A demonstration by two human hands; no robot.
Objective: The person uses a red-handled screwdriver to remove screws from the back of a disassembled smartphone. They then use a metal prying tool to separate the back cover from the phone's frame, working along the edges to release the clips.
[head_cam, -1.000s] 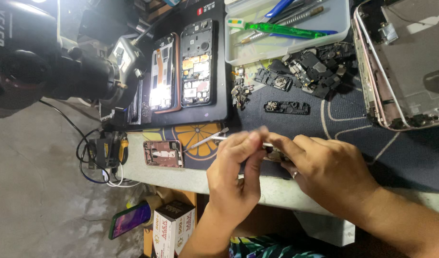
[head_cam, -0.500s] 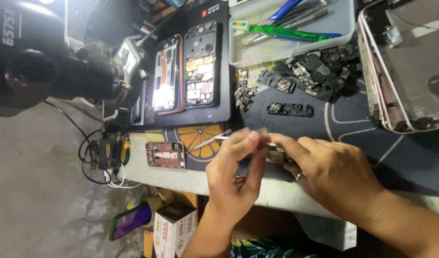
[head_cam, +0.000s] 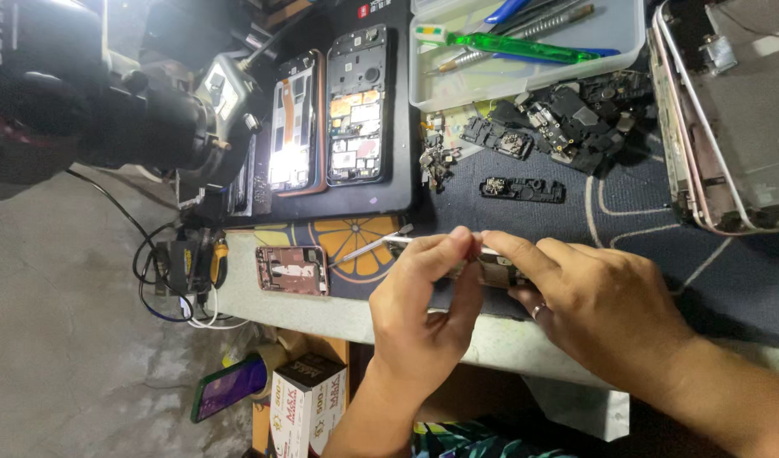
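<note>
My left hand point(head_cam: 423, 314) and my right hand point(head_cam: 601, 314) meet at the front edge of the workbench. Together they pinch a small metallic phone part point(head_cam: 498, 271), which the fingers mostly cover. A thin metal tool point(head_cam: 368, 248) sticks out to the left from the fingertips of my left hand, over an orange-slice pattern on the dark mat point(head_cam: 661, 254). A ring shows on a finger of my right hand. How the part and tool touch is hidden.
Two opened phones point(head_cam: 326, 110) lie on a black pad at the back, with a microscope point(head_cam: 109, 110) to their left. A clear tray of tools point(head_cam: 525, 42), a heap of black phone parts point(head_cam: 567, 114), a pink phone frame point(head_cam: 292, 270) and a clear box point(head_cam: 728, 119) surround the hands.
Both hands stay together on the small part with only slight finger movement. The view has shifted a little.
</note>
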